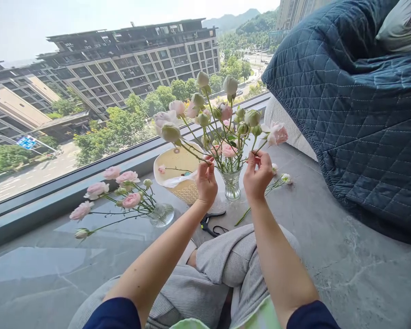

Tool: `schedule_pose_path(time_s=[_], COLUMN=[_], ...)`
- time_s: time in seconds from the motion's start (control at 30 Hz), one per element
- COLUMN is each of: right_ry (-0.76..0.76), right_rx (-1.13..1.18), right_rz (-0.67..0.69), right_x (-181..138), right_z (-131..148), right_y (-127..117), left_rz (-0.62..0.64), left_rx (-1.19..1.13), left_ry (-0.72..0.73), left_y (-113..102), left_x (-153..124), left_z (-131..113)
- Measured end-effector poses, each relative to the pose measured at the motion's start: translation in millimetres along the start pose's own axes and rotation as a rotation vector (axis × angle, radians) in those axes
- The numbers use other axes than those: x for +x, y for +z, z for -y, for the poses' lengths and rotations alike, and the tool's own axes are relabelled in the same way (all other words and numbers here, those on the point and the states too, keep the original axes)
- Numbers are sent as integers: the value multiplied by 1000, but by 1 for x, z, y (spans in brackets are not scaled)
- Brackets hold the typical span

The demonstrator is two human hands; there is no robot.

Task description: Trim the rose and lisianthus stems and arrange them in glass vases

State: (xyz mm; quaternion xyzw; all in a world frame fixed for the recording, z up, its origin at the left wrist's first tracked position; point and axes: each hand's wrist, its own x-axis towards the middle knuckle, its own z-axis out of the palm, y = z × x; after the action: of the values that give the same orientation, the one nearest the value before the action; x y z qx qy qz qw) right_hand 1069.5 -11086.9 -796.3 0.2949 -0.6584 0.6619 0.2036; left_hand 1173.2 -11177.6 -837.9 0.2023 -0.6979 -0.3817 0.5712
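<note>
A ribbed glass vase (pixel 232 185) stands upright on the grey floor, filled with pale pink and greenish-white roses (pixel 229 150). My left hand (pixel 206 180) is closed at the left of the bunch, pinching a flower stem that leans out to the left. On the other side my right hand (pixel 258 174) pinches a stem near a pink bloom (pixel 277 134). Both hands are just above the vase rim. Pruning shears (pixel 210 225) lie on the floor below the vase, close to my legs.
Left of me, a second glass vase (pixel 161 214) holds pink roses leaning far left. A cream basket (pixel 183 189) with a white bag stands by the window. Cut stems with small white flowers (pixel 286 178) lie right of the vase. A blue quilted cover (pixel 359 123) hangs at the right.
</note>
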Motion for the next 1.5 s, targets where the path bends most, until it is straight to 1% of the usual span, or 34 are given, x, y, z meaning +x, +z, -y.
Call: schedule_pose_path(time_s=[0.13, 0.27, 0.4, 0.47, 0.53, 0.6, 0.73, 0.8, 0.83, 0.97, 1.13, 1.23, 1.4, 1.5], right_ry=[47, 107, 145, 161, 172, 178, 181, 175, 167, 116, 140, 154, 163, 138], right_rx=[39, 110, 162, 197, 237, 281, 381, 423, 438, 436, 400, 391, 374, 356], right_rz=[-22, -79, -119, -126, -111, -77, -35, -37, -43, -69, -110, -151, -231, -261], right_x=[3, 5, 7, 8, 11, 14, 21, 24, 25, 29, 33, 36, 39, 41], right_z=[2, 2, 2, 2, 4, 7, 15, 20, 23, 32, 33, 29, 26, 27], right_y=[-2, -3, -3, -3, -2, 0, 7, 9, 9, 5, 0, -3, -7, -9], left_rz=[1, -29, -68, -67, -31, 33, 211, 264, 270, 209, 166, 138, 49, 53], left_rx=[-78, -133, -216, -234, -231, -194, -21, 76, 126, 244, 215, 180, 132, 140], left_ry=[-22, -41, -126, -165, -159, -116, 19, 89, 118, 188, 229, 224, 179, 168], left_y=[2, 1, 0, 0, 1, 1, -2, -4, -5, -6, -6, -6, -3, -3], left_x=[3, 11, 21, 24, 25, 24, 22, 23, 25, 32, 40, 43, 45, 44], left_z=[-4, -11, -18, -21, -23, -25, -31, -34, -36, -41, -36, -38, -43, -42])
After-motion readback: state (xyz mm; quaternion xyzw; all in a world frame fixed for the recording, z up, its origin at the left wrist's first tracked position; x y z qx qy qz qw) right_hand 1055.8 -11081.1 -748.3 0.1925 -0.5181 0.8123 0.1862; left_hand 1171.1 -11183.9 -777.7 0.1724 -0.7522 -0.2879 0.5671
